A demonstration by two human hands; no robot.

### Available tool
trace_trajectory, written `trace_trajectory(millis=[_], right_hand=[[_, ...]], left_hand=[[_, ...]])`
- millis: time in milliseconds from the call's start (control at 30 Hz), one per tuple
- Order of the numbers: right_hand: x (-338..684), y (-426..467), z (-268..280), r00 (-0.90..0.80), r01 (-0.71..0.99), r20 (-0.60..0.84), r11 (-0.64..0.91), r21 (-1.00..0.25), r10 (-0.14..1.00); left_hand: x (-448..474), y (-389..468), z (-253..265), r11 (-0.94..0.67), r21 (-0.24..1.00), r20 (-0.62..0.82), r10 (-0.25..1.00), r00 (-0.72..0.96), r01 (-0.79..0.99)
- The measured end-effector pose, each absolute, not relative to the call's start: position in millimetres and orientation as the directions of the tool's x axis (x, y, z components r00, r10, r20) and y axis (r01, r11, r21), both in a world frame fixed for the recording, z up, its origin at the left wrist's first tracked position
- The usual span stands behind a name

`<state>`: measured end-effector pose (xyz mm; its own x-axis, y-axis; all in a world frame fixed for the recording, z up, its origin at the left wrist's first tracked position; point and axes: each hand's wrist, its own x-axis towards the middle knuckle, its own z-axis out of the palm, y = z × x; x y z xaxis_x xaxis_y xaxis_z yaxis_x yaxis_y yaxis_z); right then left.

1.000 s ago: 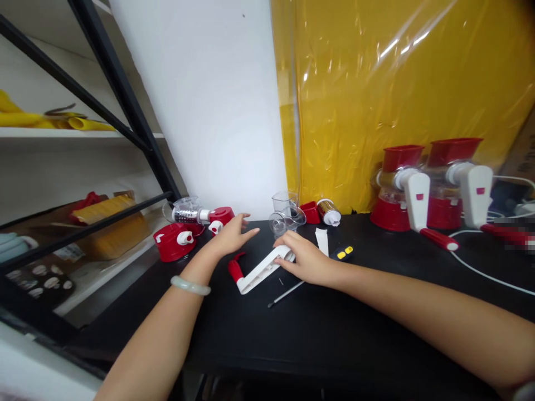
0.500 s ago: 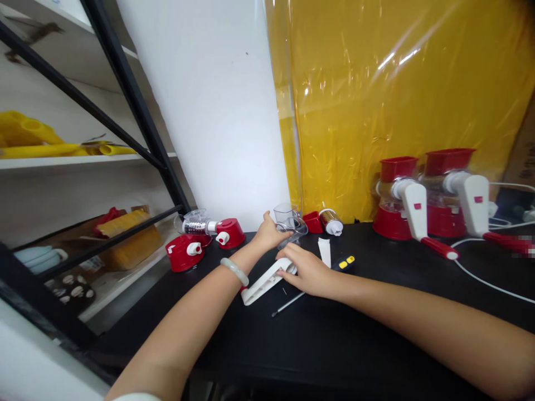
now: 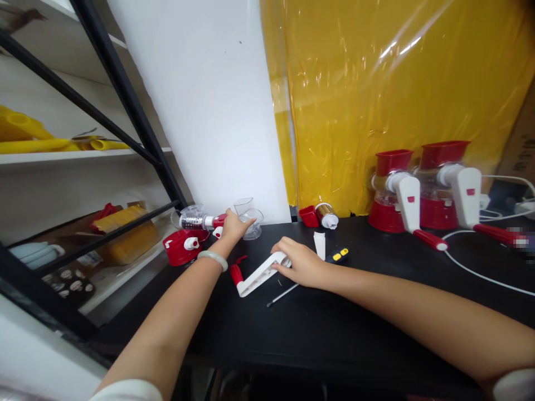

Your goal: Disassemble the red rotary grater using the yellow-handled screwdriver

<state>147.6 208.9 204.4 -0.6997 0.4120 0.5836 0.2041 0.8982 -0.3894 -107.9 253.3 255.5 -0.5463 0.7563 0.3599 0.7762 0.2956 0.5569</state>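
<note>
At the back of the black table, my left hand (image 3: 234,227) grips a clear plastic grater housing (image 3: 251,224), its fingers partly hidden. Just left of that hand are a red base (image 3: 182,248) and a clear grater body (image 3: 193,214) with a metal drum inside. My right hand (image 3: 298,262) is closed around the wide end of a white crank handle (image 3: 259,276), whose red grip (image 3: 236,274) points to the left. Under the right hand lies a screwdriver (image 3: 284,294) with a dark and yellow handle. Behind it rests a white tapered cover piece (image 3: 320,244).
Two assembled red and white drum graters (image 3: 388,211) stand at the right, with a white cable (image 3: 472,269) running past them. A red hopper piece (image 3: 309,216) and a grater drum (image 3: 326,215) lie against the yellow sheet. A black-framed shelf (image 3: 125,94) borders the left.
My left hand has carried the clear housing leftward across the back of the table, toward the red bases. My right hand stays on the crank handle; the view has shifted slightly.
</note>
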Motion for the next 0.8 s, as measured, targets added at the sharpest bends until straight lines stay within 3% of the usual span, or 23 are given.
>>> trace_trajectory(millis=[233,800], right_hand=[[147.3,209.0,203.2,-0.700,0.195,0.588,0.901,-0.387,0.405],[148.3,210.2,202.7,-0.706,0.189,0.581,0.898,-0.398,0.406]], left_hand=[[-106.4,254.6,253.5,0.329,0.412,0.415,0.762,-0.497,0.850],[-106.7,241.2,264.3,0.362,0.360,0.387,0.781,-0.490,0.860]])
